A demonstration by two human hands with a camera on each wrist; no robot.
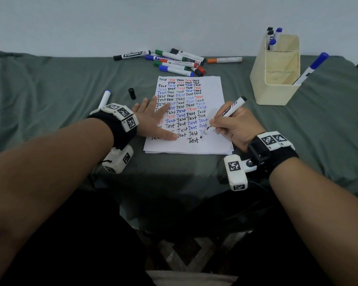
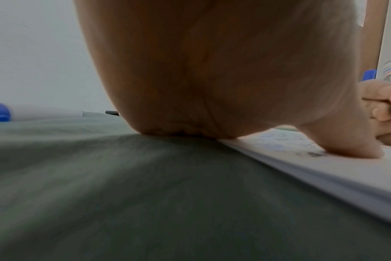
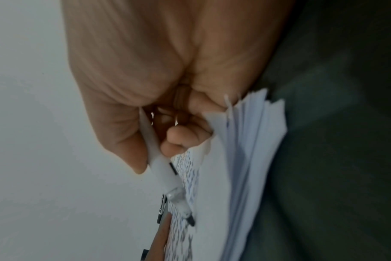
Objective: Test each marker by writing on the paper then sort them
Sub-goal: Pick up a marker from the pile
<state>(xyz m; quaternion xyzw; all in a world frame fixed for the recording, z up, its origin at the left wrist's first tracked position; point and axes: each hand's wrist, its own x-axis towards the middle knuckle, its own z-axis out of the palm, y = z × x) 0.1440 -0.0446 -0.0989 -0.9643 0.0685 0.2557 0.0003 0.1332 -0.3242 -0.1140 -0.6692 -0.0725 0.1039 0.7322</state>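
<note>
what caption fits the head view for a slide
Right hand writes "Test" with an uncapped black whiteboard marker while the flat left hand steadies the white paper sheet on grey-green cloth.

The head view looks down and forward over both forearms at the paper point(image 1: 189, 112) on the bed point(image 1: 50, 83). The left wrist view sits low on the bed, close under the palm, facing right. The right wrist view, also close, shares that paper point(image 3: 252, 141).

Uncapped black marker point(image 1: 225, 117) tip-down on paper point(image 1: 213, 89)
</note>
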